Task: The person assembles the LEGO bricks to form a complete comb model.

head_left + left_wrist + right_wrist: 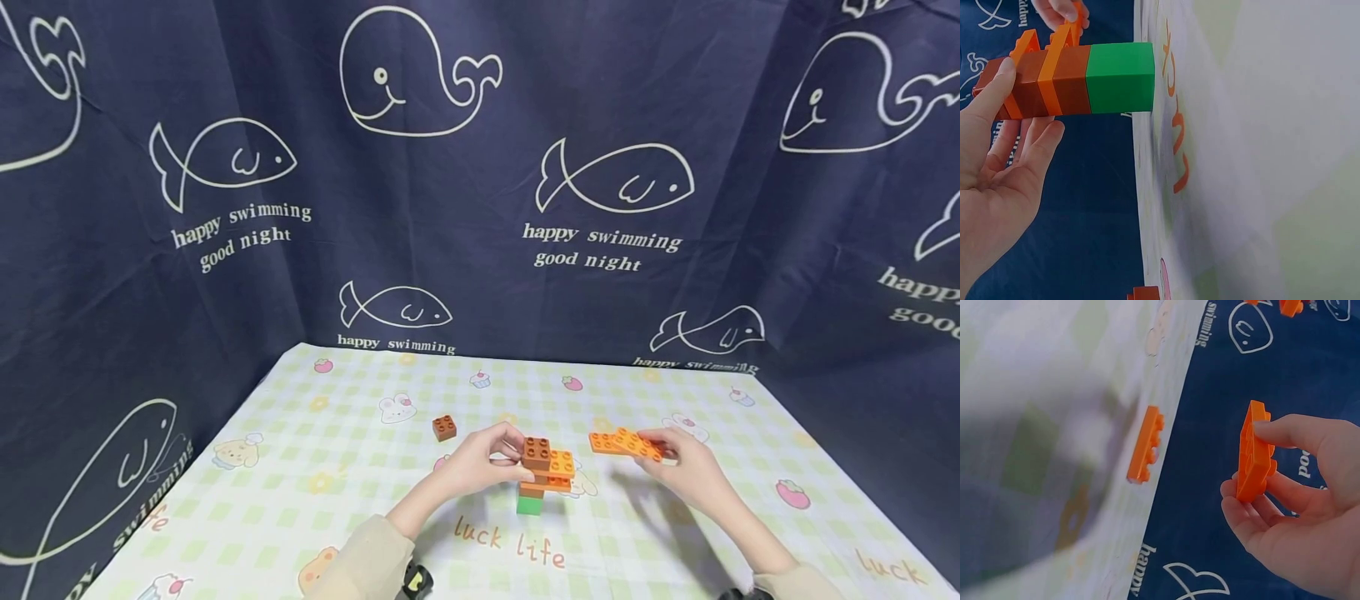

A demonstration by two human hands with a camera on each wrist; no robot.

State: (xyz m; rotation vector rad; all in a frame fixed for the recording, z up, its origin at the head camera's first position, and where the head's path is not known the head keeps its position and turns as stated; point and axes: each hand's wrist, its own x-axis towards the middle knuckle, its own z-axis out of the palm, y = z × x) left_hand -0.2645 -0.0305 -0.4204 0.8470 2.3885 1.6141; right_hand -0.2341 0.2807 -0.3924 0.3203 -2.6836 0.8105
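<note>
My left hand [486,460] grips the upper part of a stack of toy bricks, thumb on one side and fingers on the other. The stack has a green brick [1121,77] at its bottom, brown bricks [536,450] above, and two orange plates [562,463] jutting out to the right between them. Whether its base touches the table, I cannot tell. My right hand [684,463] pinches a loose orange studded plate [1256,453] between thumb and fingers, raised above the table. Beyond it, another orange plate [1145,445] lies on the tablecloth.
A single brown brick [444,427] lies on the table left of the stack. The patterned tablecloth [360,400] covers the table, and a dark blue curtain [480,208] hangs behind and along the sides.
</note>
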